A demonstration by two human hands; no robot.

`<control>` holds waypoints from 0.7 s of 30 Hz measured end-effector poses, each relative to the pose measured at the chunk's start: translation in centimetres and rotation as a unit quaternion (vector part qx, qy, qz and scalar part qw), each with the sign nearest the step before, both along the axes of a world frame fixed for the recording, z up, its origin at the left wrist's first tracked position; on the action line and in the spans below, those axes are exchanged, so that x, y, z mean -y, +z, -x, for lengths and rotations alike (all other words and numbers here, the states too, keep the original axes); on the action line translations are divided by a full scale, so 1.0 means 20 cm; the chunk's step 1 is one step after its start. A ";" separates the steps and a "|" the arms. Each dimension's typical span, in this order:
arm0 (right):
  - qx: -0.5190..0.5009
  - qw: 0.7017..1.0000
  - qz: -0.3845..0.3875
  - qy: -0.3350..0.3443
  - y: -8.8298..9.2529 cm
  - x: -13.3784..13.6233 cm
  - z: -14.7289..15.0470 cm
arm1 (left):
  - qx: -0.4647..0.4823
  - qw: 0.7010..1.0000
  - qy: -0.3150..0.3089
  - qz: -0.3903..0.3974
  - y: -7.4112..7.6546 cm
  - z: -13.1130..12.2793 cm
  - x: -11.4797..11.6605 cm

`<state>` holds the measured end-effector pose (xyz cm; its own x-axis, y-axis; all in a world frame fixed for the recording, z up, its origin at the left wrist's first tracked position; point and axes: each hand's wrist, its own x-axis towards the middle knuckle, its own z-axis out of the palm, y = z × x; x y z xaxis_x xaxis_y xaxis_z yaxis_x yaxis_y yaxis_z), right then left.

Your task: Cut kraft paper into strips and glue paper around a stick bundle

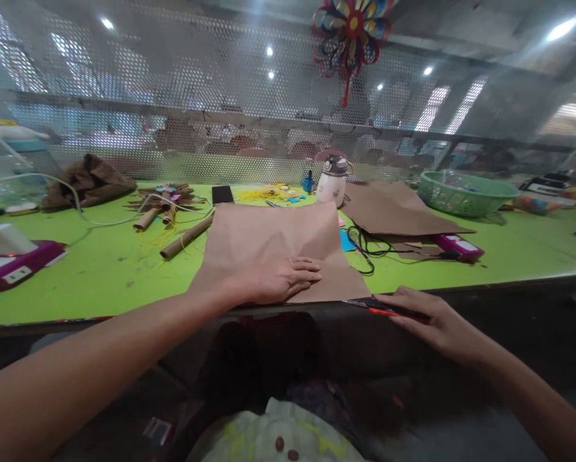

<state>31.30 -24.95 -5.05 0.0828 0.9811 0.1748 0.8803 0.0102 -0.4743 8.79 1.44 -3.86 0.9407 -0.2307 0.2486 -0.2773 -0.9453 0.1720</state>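
A sheet of brown kraft paper (263, 234) lies on the green table, its near edge along the table's front edge and its far part slightly raised and creased. My left hand (288, 280) rests flat on the paper near that edge, fingers stretched out to the right. At the paper's near right corner, my right hand (425, 316) is closed around a black-and-red utility knife (388, 310). The knife's tip points left and meets the paper's edge; whether it has gone into the paper I cannot tell.
Behind the paper stand a white bottle (332, 183) and a small blue bottle (309, 182). Rolled paper tubes (186, 237) lie left. More brown sheets (398, 208), a black cable (365, 247), a purple power strip (461, 248) and a green basket (468, 196) are right. Another purple strip (20, 266) sits far left.
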 end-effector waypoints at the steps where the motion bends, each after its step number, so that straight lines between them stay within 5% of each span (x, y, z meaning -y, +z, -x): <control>1: 0.002 1.000 -0.005 -0.001 -0.01 -0.02 0.01 | 0.000 1.000 -0.001 0.006 0.00 0.00 0.00; 12: -0.005 1.000 -0.022 0.008 -0.02 -0.06 0.07 | -0.004 1.000 -0.006 0.012 0.00 0.00 -0.01; 21: 0.003 1.000 0.010 0.015 0.01 0.03 0.03 | 0.000 1.000 -0.011 0.021 0.01 0.00 0.01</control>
